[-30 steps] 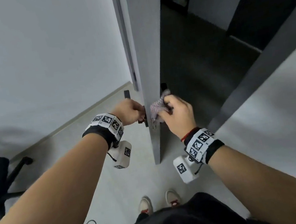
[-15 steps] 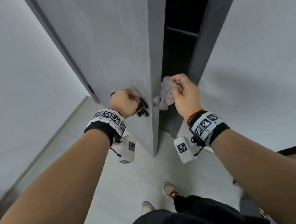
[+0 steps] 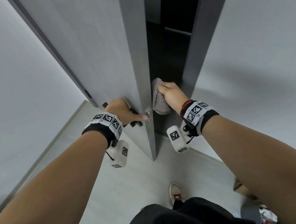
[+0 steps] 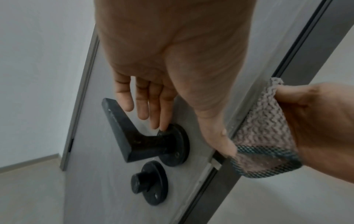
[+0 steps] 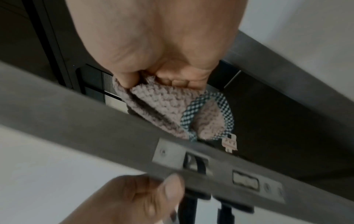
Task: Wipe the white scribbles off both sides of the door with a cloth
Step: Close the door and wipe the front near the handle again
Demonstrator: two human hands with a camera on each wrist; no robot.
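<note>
The right hand [image 3: 172,94] clutches the bunched, pinkish knitted cloth [image 3: 158,98] with checked trim beyond the grey door [image 3: 106,47] edge, while the left hand [image 3: 122,111], fingers relaxed, rests beside the black handle [image 4: 130,134].

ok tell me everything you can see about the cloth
The cloth is a small pinkish-grey knitted or waffle-textured rag with a dark checked border and a small tag on one edge. It is folded and bunched in the right hand, fingers curled round its top, the rest hanging below. It sits just past the door edge, on its far side; contact with that face is hidden.
</note>
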